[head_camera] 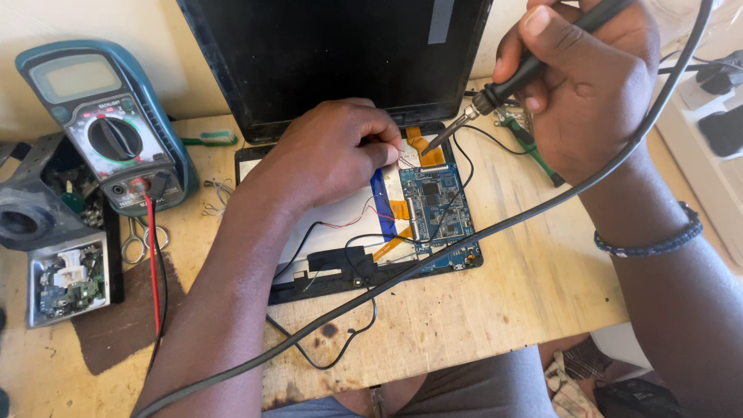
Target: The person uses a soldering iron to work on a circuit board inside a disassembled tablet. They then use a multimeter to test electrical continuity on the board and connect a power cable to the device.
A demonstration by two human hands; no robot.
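Seen from above, a person works at a pale, scuffed wooden workbench marked with small burn spots and a dark brown stain. The right hand is closed like a pen grip around the black handle of a slim soldering iron, which slants down to the left; its metal tip touches, or sits just above, the top edge of an opened flat tablet with its back cover removed. The tip meets the tablet at an orange ribbon strip beside a blue printed circuit board. The left hand rests on the tablet just left of the tip, fingers curled and pinched together on something small near thin red and black wires; what it pinches cannot be made out. The iron's thick grey power cord sweeps diagonally across the tablet and bench. A blue beaded bracelet circles the right wrist. Behind the tablet leans a large black flat panel. To the left stands a teal and grey handheld multimeter with a round dial, its red probe lead trailing down. Small metal scissors lie below it, beside an open grey casing showing a green circuit board. A white power strip sits at the far right.
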